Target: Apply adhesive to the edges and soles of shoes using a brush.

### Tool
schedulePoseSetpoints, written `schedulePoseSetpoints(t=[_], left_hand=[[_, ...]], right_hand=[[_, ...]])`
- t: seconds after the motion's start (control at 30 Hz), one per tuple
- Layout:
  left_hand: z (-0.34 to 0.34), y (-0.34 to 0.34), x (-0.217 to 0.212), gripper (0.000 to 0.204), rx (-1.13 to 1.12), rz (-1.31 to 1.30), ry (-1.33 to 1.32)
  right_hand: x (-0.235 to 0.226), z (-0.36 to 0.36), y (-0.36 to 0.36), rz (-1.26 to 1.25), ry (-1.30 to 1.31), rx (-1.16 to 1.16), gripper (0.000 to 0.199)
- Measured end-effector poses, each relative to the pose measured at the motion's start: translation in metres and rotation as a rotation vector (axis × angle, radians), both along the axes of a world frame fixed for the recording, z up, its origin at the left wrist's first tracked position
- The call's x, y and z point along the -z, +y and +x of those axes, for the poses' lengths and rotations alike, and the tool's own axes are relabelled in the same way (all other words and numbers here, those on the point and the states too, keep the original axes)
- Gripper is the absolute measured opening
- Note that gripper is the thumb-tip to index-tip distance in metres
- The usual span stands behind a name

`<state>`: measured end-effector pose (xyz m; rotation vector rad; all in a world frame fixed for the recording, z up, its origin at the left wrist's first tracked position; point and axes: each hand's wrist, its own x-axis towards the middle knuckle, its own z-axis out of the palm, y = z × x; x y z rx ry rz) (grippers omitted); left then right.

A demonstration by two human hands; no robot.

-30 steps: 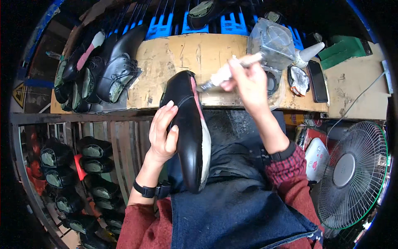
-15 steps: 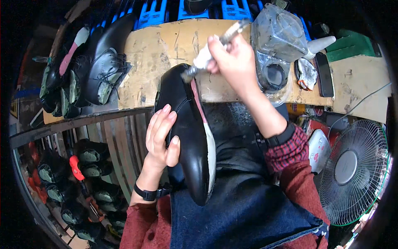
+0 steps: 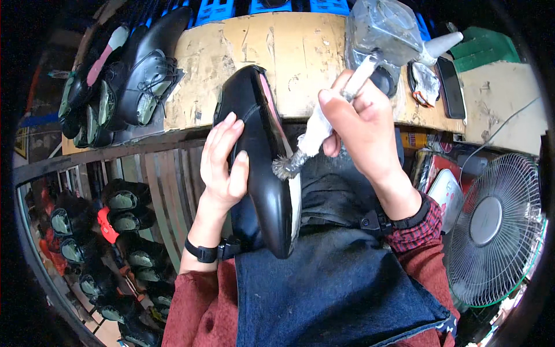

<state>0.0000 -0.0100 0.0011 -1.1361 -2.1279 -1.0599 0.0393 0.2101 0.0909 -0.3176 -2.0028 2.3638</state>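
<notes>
A black leather shoe upper [image 3: 267,196] lies lengthwise over my lap, its toe towards me and its heel at the bench edge. A pink and whitish underside strip shows along its right side. My left hand [image 3: 224,157] presses on the shoe's left side, fingers on the leather and thumb towards the toe, steadying it. In my right hand [image 3: 361,124] is a brush [image 3: 310,139] with a white-wrapped handle, gripped between thumb and fingers. The brush's frayed grey bristles touch the shoe's right edge, near the middle of its length.
A cardboard-topped bench [image 3: 300,63] spans ahead, with black lace-up shoes [image 3: 144,87] at left. A clear plastic container [image 3: 384,26], a phone [image 3: 451,87] and a green sheet [image 3: 485,49] sit at right. A fan [image 3: 485,222] stands low right; several shoes [image 3: 124,200] fill the rack at lower left.
My right hand has brought the brush from the heel end down along the shoe's right edge towards me. My left hand stays on the shoe. The whole view has shifted slightly.
</notes>
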Motion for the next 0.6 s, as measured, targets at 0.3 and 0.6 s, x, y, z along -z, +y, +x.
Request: schedulePoseSetpoints(t=[0.3,0.6], left_hand=[[-0.005,0.005,-0.009,0.051,0.022,-0.041,0.17],[-0.024,0.006,-0.048,0.068,0.011,-0.115,-0.01]], right_hand=[[-0.022,0.055,-0.009,0.175,0.469,0.022,0.018],[-0.049,0.049,0.013,0.402,1.142,-0.317,0.024]])
